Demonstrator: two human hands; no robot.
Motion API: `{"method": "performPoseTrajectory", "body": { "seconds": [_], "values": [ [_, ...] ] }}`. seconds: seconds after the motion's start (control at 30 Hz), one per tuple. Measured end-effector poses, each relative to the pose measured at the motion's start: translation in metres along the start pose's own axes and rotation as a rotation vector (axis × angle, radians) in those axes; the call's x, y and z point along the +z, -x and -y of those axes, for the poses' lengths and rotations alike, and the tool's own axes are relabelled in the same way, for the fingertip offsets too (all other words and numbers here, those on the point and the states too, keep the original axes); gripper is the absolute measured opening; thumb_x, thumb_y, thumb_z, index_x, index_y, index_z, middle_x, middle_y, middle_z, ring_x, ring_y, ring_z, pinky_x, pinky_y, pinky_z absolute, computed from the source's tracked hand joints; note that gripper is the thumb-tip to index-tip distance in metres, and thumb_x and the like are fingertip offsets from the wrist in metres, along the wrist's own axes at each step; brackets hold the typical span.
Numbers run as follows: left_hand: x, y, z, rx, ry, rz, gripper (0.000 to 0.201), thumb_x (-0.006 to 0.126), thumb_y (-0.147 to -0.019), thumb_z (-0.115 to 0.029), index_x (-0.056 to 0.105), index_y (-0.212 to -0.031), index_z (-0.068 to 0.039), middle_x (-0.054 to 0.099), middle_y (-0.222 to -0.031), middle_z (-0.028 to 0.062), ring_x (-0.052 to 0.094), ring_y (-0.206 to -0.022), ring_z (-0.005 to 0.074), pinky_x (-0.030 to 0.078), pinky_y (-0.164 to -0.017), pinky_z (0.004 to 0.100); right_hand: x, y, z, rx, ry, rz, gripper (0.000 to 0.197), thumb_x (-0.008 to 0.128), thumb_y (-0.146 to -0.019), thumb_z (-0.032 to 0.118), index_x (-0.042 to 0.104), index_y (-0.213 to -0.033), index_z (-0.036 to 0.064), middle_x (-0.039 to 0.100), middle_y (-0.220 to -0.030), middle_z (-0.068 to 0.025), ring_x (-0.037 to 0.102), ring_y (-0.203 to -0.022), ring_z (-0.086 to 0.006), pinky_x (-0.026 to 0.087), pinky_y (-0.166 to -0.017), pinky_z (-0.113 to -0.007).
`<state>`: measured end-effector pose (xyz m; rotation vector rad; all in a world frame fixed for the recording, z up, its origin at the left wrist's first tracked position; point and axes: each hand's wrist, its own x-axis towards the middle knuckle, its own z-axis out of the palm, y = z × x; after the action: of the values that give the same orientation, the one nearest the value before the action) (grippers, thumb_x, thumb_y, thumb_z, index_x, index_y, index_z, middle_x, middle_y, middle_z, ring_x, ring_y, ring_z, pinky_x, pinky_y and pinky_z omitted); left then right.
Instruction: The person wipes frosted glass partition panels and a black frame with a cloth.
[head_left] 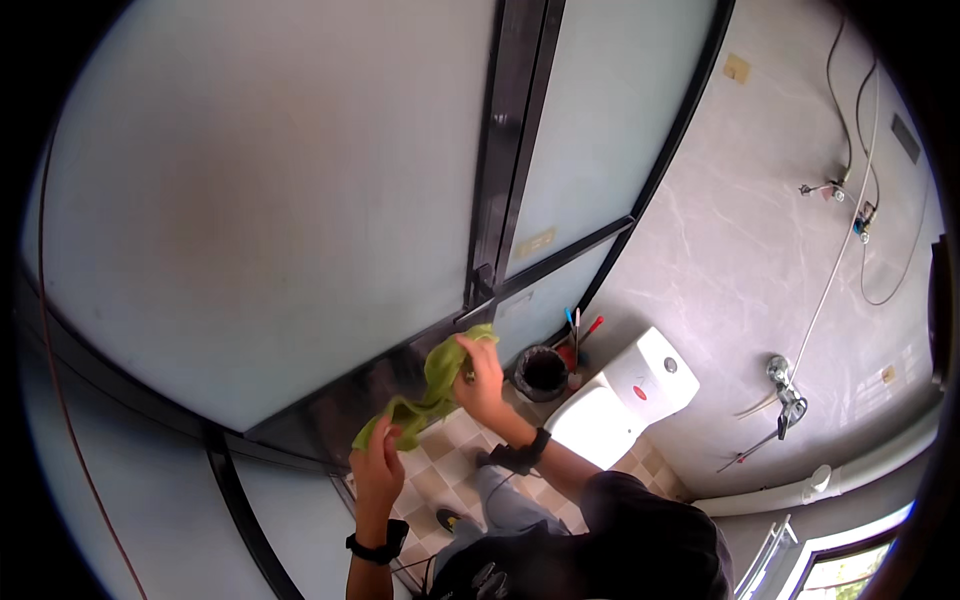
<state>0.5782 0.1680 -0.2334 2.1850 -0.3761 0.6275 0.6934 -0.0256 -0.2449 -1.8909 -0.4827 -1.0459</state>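
A green cloth (pixel 437 385) is stretched between my two hands, in front of the dark lower frame of a frosted glass door. My left hand (pixel 377 465) grips its lower left end, fingers closed on the fabric. Higher up and to the right, my right hand (pixel 482 378) pinches the other end. Between them the cloth sags and twists in loose folds. Close beyond my right hand, a dark door handle (pixel 484 284) sits on the door's frame. Both wrists wear black bands.
To the right stands a white toilet (pixel 625 395), with a black-lined bin (pixel 541 373) and long-handled brushes (pixel 585 330) beside it. A shower mixer (pixel 785 395) and hoses hang on the grey marbled wall. Checkered tiles (pixel 430 470) cover the floor. A window (pixel 850 565) shows at lower right.
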Motion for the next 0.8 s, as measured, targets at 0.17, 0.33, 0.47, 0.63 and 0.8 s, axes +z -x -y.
{"method": "performPoseTrajectory", "body": {
  "seconds": [0.17,0.33,0.47,0.63,0.8],
  "values": [
    [-0.013,0.012,-0.026,-0.136,-0.004,-0.111,0.03,0.05,-0.093,0.0,0.053,-0.122,0.005,0.069,-0.093,0.0178,0.068,-0.085,0.033,0.053,-0.076,0.0394,-0.04,-0.021,-0.03,0.003,0.019,0.022,0.046,0.064,-0.068,-0.01,0.065,-0.112,0.0042,0.054,-0.094,-0.0134,0.056,-0.087,-0.031,0.048,-0.074,-0.036],
    [0.018,-0.013,-0.065,-0.098,-0.077,-0.038,0.038,0.05,-0.087,0.003,0.052,-0.125,0.005,0.066,-0.103,0.022,0.066,-0.093,0.0384,0.052,-0.082,0.0424,-0.103,-0.041,-0.083,0.073,0.142,-0.031,0.025,0.064,-0.075,-0.004,0.065,-0.099,0.0015,0.06,-0.095,-0.0168,0.058,-0.092,-0.0356,0.049,-0.08,-0.041],
    [0.055,-0.038,-0.077,0.065,-0.117,0.006,0.031,0.047,-0.089,0.005,0.058,-0.118,0.004,0.069,-0.099,0.0203,0.067,-0.091,0.038,0.053,-0.08,0.0391,-0.152,-0.054,-0.119,0.183,0.271,-0.114,0.022,0.063,-0.08,0.0,0.067,-0.101,0.0026,0.063,-0.08,-0.0146,0.057,-0.073,-0.0339,0.046,-0.066,-0.042],
    [0.095,-0.083,-0.122,-0.068,0.234,0.101,0.03,0.042,-0.096,0.0,0.055,-0.12,0.011,0.073,-0.084,0.0151,0.071,-0.078,0.0171,0.054,-0.079,0.029,-0.197,-0.095,-0.131,0.311,0.154,-0.193,0.03,0.056,-0.089,0.003,0.066,-0.117,0.0048,0.066,-0.075,-0.0177,0.064,-0.055,-0.023,0.05,-0.056,-0.032],
    [0.131,-0.117,-0.14,0.089,0.387,-0.043,0.033,0.04,-0.099,-0.002,0.048,-0.129,0.01,0.07,-0.096,0.0195,0.069,-0.086,0.0212,0.055,-0.078,0.0299,-0.206,-0.141,-0.155,0.161,0.018,-0.346,0.034,0.054,-0.087,0.001,0.062,-0.12,0.002,0.065,-0.086,-0.0201,0.064,-0.073,-0.0306,0.05,-0.07,-0.036]
  ]
}}
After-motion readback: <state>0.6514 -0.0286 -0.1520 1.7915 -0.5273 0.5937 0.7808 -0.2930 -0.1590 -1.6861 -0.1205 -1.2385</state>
